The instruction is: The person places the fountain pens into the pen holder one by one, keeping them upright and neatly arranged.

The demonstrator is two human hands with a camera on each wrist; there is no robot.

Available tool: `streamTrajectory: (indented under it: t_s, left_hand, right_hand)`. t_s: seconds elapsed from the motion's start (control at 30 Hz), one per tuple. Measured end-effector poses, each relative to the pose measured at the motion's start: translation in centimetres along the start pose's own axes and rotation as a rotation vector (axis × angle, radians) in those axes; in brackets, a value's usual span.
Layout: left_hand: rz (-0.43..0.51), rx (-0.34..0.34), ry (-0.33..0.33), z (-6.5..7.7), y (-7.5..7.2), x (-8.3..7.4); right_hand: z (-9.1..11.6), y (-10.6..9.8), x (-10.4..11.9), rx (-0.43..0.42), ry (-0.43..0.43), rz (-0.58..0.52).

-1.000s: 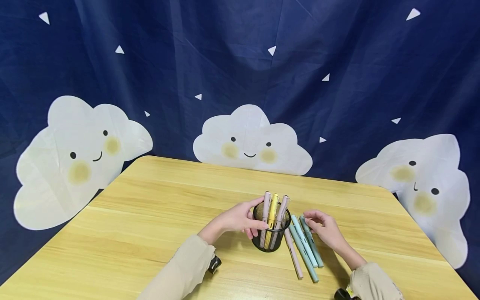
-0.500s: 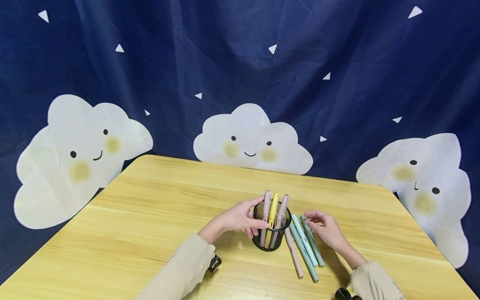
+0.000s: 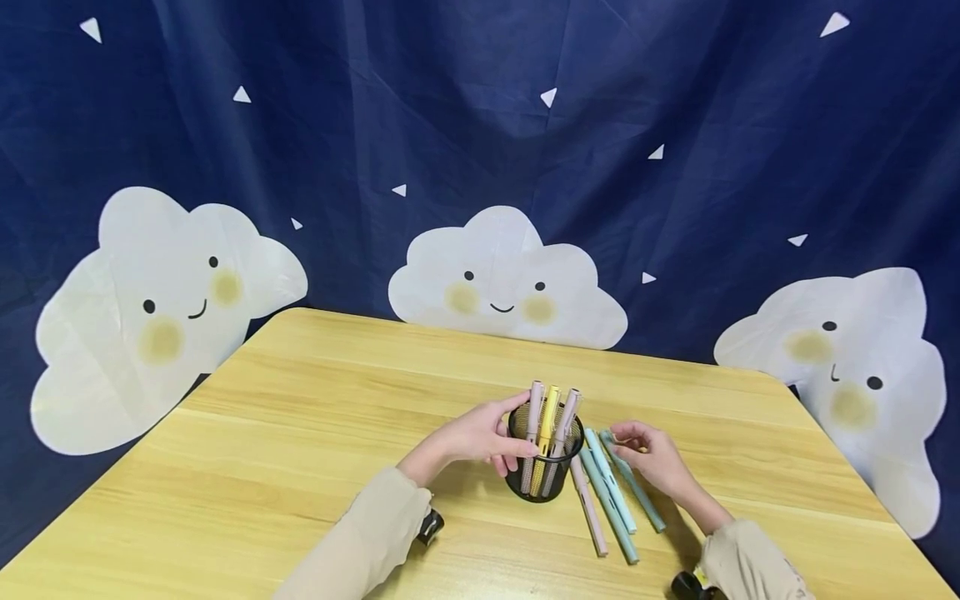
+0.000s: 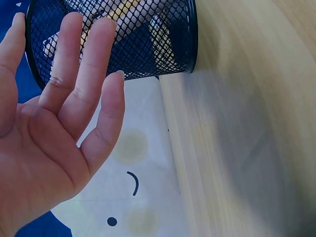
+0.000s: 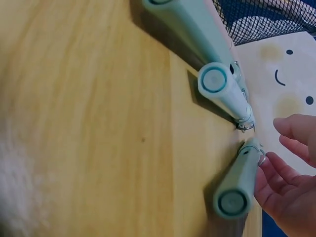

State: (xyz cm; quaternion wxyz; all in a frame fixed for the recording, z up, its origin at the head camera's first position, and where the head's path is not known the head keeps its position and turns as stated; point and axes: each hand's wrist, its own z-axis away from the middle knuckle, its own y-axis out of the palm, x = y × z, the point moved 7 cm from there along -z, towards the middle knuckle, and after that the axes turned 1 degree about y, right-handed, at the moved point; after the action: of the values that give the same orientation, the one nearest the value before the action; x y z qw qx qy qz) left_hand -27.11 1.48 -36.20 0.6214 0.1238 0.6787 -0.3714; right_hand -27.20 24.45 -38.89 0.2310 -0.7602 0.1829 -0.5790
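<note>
A black mesh pen holder (image 3: 534, 483) stands upright on the table with two mauve pens and one yellow pen (image 3: 549, 418) inside. My left hand (image 3: 476, 435) holds it at the rim, thumb on the near side; in the left wrist view the other fingers (image 4: 94, 74) lie along the mesh. My right hand (image 3: 654, 460) touches the cap end of the rightmost teal pen (image 5: 236, 180) with its fingertips, while the thumb stays apart from it. Beside that pen lie a light blue pen (image 3: 615, 492), another teal pen (image 3: 609, 512) and a mauve pen (image 3: 588, 512).
The wooden table (image 3: 315, 392) has a rounded far edge. Behind it hangs a dark blue curtain (image 3: 337, 108) with smiling white clouds. A black wrist device (image 3: 431, 527) shows at the left sleeve and another (image 3: 688, 585) at the right sleeve.
The near end of the rightmost teal pen has swung to the right, away from the light blue pen. My left hand and the pen holder have stayed in place.
</note>
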Motion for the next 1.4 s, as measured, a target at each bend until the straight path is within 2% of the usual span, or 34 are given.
streamTrajectory:
  t_s: [0.27, 0.43, 0.73, 0.9, 1.1, 1.4]
  left_hand:
    - [-0.018, 0.007, 0.006, -0.1, 0.0, 0.0]
    - [-0.028, 0.013, 0.004, -0.1, 0.0, 0.2]
    - [-0.022, 0.011, -0.001, -0.3, 0.0, 0.4]
    - [-0.018, 0.006, -0.001, -0.3, 0.0, 0.5]
    - [-0.02, 0.003, -0.004, -0.3, 0.0, 0.5]
    - [-0.009, 0.003, -0.005, -0.3, 0.0, 0.5]
  right_hand:
    - [-0.1, 0.0, -0.7, 0.047, 0.054, 0.029]
    - [-0.2, 0.1, -0.6, 0.093, 0.052, 0.026]
    - [-0.2, 0.1, -0.9, 0.227, 0.106, 0.014]
    - [-0.3, 0.2, -1.0, 0.285, 0.092, 0.035]
    - [-0.2, 0.3, -1.0, 0.323, 0.088, 0.087]
    - [0.1, 0.4, -1.1, 0.333, 0.171, 0.053]
